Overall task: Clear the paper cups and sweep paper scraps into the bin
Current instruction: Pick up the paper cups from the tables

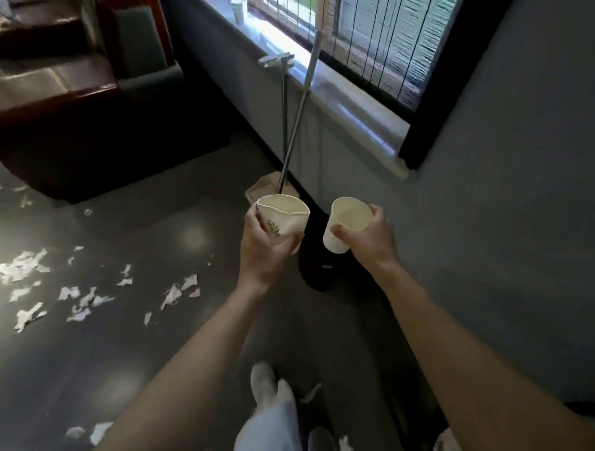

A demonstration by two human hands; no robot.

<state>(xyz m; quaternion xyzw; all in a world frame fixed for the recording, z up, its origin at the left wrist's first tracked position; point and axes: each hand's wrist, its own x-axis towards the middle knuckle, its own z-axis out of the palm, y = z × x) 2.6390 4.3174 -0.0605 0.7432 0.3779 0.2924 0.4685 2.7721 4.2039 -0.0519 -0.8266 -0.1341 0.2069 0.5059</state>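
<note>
At the bottom of the frame, a few scraps (345, 444) lie by the person's shoes; many more are strewn over the dark floor at lower left.

In the middle of the frame both arms reach forward, each hand holding a cup. The left hand (265, 247) wraps round the lower wall of a leaf cup (283, 214), whose rim is already buckled and creased. The right hand (366, 234) pinches a plain cup (346, 223) near its rim, thumb in front and fingers behind; this one keeps its round shape. Both look empty, though the leaf cup's inside is partly hidden.

Such cups are likely very light, thin and easily crushed. A loose hold round the wall is enough, and squeezing only folds them. They would fall slowly and may drift.

Just below and between the cups sits a dark round shape, probably the bin (318, 273); its mouth is hard to make out.

Beyond it, a dustpan (260, 188) and a broom (302, 104) lean under the window. In the upper middle another cup (238, 9) stands on the sill (344, 102), not yet cleared.
</note>
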